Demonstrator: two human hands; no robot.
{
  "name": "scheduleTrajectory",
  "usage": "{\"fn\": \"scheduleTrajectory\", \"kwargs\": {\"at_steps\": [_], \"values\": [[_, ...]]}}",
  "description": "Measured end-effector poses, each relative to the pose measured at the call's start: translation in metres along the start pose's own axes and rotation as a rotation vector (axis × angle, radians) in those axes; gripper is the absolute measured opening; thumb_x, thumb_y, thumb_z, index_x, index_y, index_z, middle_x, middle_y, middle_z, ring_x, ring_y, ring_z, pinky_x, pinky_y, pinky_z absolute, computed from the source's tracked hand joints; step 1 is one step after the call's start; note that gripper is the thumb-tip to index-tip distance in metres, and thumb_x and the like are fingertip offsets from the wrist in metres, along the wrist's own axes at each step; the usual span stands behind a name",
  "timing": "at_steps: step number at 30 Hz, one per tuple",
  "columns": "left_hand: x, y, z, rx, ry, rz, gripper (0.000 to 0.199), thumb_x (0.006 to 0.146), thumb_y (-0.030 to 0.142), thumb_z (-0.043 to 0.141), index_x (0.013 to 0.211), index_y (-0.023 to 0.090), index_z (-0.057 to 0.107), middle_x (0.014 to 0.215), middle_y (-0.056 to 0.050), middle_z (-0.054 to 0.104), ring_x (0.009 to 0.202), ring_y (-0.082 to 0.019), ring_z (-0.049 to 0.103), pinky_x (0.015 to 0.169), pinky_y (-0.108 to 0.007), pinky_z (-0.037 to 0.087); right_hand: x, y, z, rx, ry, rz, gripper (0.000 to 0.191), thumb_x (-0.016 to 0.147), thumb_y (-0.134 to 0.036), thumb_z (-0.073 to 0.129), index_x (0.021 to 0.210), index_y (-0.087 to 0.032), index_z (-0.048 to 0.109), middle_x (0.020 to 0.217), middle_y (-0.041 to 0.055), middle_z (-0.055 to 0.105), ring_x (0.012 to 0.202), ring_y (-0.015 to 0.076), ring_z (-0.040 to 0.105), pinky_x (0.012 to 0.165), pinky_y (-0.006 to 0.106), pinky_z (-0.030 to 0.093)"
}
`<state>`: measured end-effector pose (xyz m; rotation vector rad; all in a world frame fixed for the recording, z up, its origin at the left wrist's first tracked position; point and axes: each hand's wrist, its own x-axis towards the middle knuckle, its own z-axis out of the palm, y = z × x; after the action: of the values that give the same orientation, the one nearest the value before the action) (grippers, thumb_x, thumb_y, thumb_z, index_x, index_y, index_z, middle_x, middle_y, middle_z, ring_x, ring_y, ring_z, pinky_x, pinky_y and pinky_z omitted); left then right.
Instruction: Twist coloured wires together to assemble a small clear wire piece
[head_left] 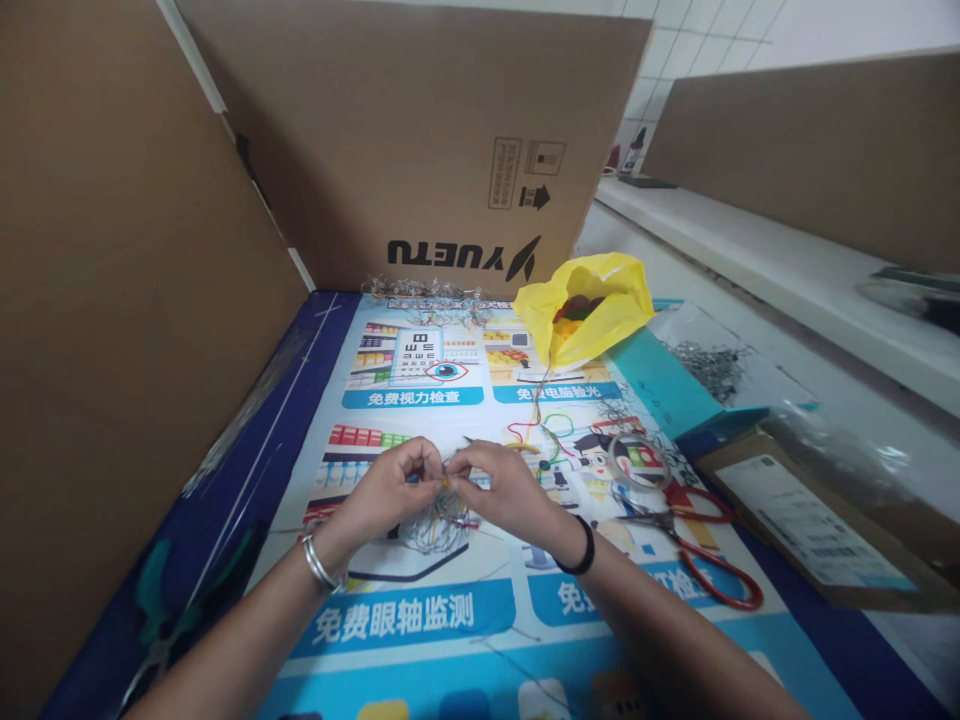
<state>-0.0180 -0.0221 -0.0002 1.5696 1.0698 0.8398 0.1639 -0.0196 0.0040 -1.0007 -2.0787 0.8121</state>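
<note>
My left hand [391,492] and my right hand [504,490] meet above the poster-covered table, thumbs and fingertips pinched together. Between them is the top of a tangled bundle of thin wire [435,530], with a small yellow bit at the fingertips. Its loose silvery strands hang below my fingers, and a touch of red shows at its right. The exact pinch points are partly hidden by the fingers. Red, green and yellow threads [556,440] lie just beyond my right hand, running up to a yellow bag [637,290].
Red-handled scissors [697,580] and a clear tape roll [639,462] lie to the right, near a labelled package [810,520]. Teal-handled pliers [154,600] are at the left edge. More wire pieces [427,290] line the back, against a tall cardboard panel [420,130].
</note>
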Motion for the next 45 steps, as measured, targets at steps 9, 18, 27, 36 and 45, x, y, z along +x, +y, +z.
{"fn": "scheduleTrajectory", "kwargs": {"at_steps": [9, 18, 27, 36, 45], "values": [[-0.002, 0.001, 0.001, 0.011, 0.000, 0.007, 0.010, 0.072, 0.014, 0.058, 0.072, 0.017, 0.048, 0.066, 0.004, 0.047, 0.061, -0.009, 0.044, 0.057, -0.021, 0.037, -0.001, -0.002, 0.001, -0.007, 0.044, -0.114, 0.012, 0.074, -0.011, 0.059, 0.081, -0.020, 0.061, 0.076, 0.0016, 0.063, 0.075, 0.0151, 0.058, 0.071, 0.027, 0.043], [-0.001, 0.002, 0.001, -0.008, 0.008, -0.001, 0.009, 0.072, 0.013, 0.057, 0.073, 0.017, 0.049, 0.068, 0.003, 0.050, 0.062, -0.009, 0.046, 0.059, -0.022, 0.038, -0.001, -0.004, 0.002, -0.121, 0.019, -0.072, 0.013, 0.075, -0.006, 0.053, 0.072, -0.018, 0.055, 0.071, 0.0011, 0.058, 0.072, 0.0149, 0.053, 0.068, 0.026, 0.039], [0.000, 0.006, 0.002, 0.184, 0.175, 0.025, 0.008, 0.069, 0.011, 0.054, 0.070, 0.018, 0.050, 0.067, 0.003, 0.053, 0.063, -0.011, 0.050, 0.060, -0.024, 0.040, -0.007, -0.003, 0.003, -0.252, 0.036, -0.100, 0.009, 0.077, -0.010, 0.052, 0.073, -0.017, 0.053, 0.071, 0.0016, 0.058, 0.073, 0.0159, 0.052, 0.070, 0.027, 0.036], [-0.012, 0.008, 0.012, 0.716, 0.276, 0.313, 0.012, 0.071, 0.007, 0.050, 0.073, 0.018, 0.053, 0.068, 0.001, 0.054, 0.066, -0.015, 0.051, 0.063, -0.027, 0.040, -0.011, -0.005, 0.015, -0.443, -0.050, -0.134, 0.004, 0.076, -0.013, 0.050, 0.074, -0.016, 0.052, 0.074, 0.0034, 0.057, 0.074, 0.0173, 0.050, 0.073, 0.030, 0.035], [-0.012, 0.009, 0.007, 0.873, 0.280, 0.697, 0.012, 0.080, 0.006, 0.051, 0.080, 0.018, 0.051, 0.072, -0.002, 0.060, 0.068, -0.017, 0.052, 0.067, -0.031, 0.043, -0.016, -0.012, 0.028, -0.622, 0.043, -0.158, 0.014, 0.080, -0.021, 0.044, 0.080, -0.013, 0.056, 0.078, 0.0090, 0.056, 0.076, 0.0219, 0.047, 0.071, 0.035, 0.034]]}}
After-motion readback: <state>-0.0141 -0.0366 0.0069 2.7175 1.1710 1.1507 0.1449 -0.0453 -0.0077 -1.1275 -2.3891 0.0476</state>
